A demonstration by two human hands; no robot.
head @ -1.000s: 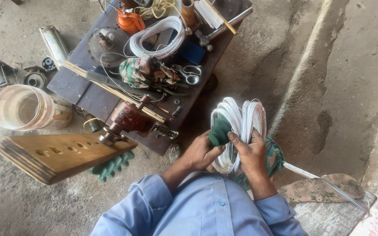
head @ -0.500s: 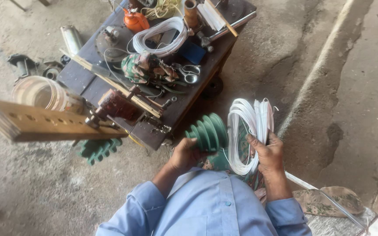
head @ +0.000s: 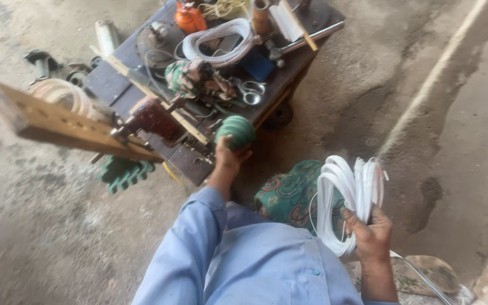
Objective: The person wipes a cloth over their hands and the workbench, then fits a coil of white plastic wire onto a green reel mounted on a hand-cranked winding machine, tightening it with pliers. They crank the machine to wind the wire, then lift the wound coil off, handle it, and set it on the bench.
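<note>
White wire coil (head: 345,200), a bundle of many loops, is held upright in the right hand (head: 371,234), whose fingers are wrapped shut around the lower right part of the loops, well clear of the low work cart (head: 114,85) and out over the concrete floor (head: 436,113). Just behind the coil, touching it on the left, a green patterned cloth (head: 286,195) is seen. A green ribbed spool (head: 235,131) is gripped by the left hand (head: 228,158), the fingers being closed under and around it, at the near edge of the cart. Both arms are covered by light blue sleeves (head: 190,237). On the cart top, near its near edge, a reddish-brown winding device (head: 153,118) is mounted, and a pale wooden bar with a row of holes (head: 57,121) is carried out past the cart's left edge. Below that bar, on the floor, a green toothed former (head: 122,172) is seen. Towards the cart's middle, a pair of scissors (head: 249,93) lies beside a multicoloured wound bundle (head: 193,79). Nearer the far edge, a second white coil (head: 221,39) is laid flat, with an orange container (head: 190,17) at the far left corner.
</note>
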